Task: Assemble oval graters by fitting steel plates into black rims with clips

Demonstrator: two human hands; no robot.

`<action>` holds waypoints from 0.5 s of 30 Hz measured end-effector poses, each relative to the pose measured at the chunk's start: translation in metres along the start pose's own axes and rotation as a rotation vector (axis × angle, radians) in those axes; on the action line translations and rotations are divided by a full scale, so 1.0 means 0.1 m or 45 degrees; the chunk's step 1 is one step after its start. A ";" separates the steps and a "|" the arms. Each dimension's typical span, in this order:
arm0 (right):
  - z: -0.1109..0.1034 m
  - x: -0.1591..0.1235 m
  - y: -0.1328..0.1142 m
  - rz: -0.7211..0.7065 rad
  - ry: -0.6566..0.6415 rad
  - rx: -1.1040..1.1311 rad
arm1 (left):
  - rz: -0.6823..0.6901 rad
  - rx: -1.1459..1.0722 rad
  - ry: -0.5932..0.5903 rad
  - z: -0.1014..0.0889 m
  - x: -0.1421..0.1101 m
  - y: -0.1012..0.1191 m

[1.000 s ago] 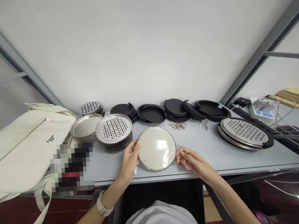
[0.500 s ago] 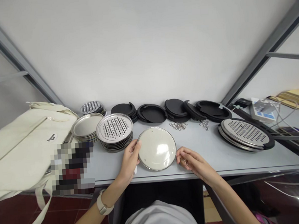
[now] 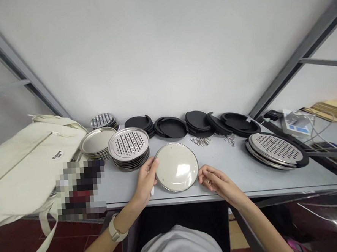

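Observation:
A round, glossy cream plate (image 3: 175, 167) with a thin metal rim and a few small dots near its edge is held above the table's front part. My left hand (image 3: 146, 180) grips its left edge, thumb on the face and fingers behind. Close by the right rim, my right hand (image 3: 217, 180) has its fingers curled in a pinch. A bit of a small wire hook (image 3: 209, 181) shows between those fingers; most of it is hidden. Whether the right fingertips touch the rim, I cannot tell.
Stacked round grater plates (image 3: 129, 143) and plain metal discs (image 3: 98, 141) stand left. Black round holders (image 3: 171, 128) line the wall, with loose wire hooks (image 3: 200, 141) before them. More grater plates (image 3: 275, 148) lie right. A cream bag (image 3: 25, 161) overhangs the left end.

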State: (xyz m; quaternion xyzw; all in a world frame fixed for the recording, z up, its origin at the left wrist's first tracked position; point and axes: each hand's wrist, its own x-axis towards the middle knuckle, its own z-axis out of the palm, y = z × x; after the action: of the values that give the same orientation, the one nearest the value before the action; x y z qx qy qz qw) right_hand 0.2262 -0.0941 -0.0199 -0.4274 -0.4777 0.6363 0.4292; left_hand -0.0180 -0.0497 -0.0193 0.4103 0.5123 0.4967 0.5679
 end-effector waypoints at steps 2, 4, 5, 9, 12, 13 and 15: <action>0.00 0.00 0.00 -0.002 -0.002 0.007 | 0.014 0.009 -0.016 0.00 0.01 -0.02; 0.01 0.00 0.00 -0.012 -0.005 0.008 | 0.027 0.032 -0.037 0.00 0.02 -0.03; 0.01 0.00 0.00 -0.017 -0.008 0.005 | 0.040 0.060 -0.043 -0.01 0.01 -0.03; 0.00 0.00 0.02 -0.018 0.003 -0.007 | 0.481 0.410 -0.002 -0.04 -0.08 0.04; -0.02 -0.01 0.04 -0.018 -0.001 0.002 | 1.348 0.926 -0.052 -0.08 -0.19 0.13; -0.02 -0.01 0.05 -0.024 -0.007 0.008 | 1.648 1.100 -0.102 -0.09 -0.22 0.16; -0.03 -0.01 0.07 -0.043 -0.015 0.036 | 2.094 1.389 -0.175 -0.09 -0.24 0.20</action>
State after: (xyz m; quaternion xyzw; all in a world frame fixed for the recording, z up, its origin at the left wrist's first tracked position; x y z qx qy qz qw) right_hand 0.2283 -0.0951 -0.0272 -0.4093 -0.4784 0.6383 0.4430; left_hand -0.0298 -0.0707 0.0034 0.8718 0.1924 0.4074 -0.1923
